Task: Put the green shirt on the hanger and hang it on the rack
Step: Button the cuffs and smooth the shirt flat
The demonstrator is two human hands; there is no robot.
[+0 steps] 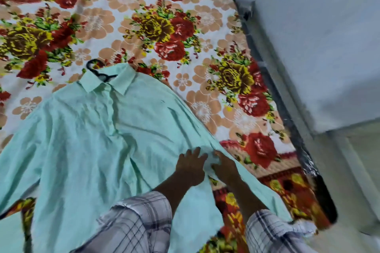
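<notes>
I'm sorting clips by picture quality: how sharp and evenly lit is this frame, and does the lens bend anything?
Head view: soft, even light, no glare or hard shadows. Head view: motion blur throughout, heaviest on the wall and bed edge; the left hand and right hand are smeared on the green shirt. Head view: tilt slants the bed edge; little bending.

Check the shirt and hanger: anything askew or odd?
Only small things. The hanger hook pokes out of the green shirt collar leaning left, off-centre, and the shirt lies rumpled on the bedspread.
</notes>
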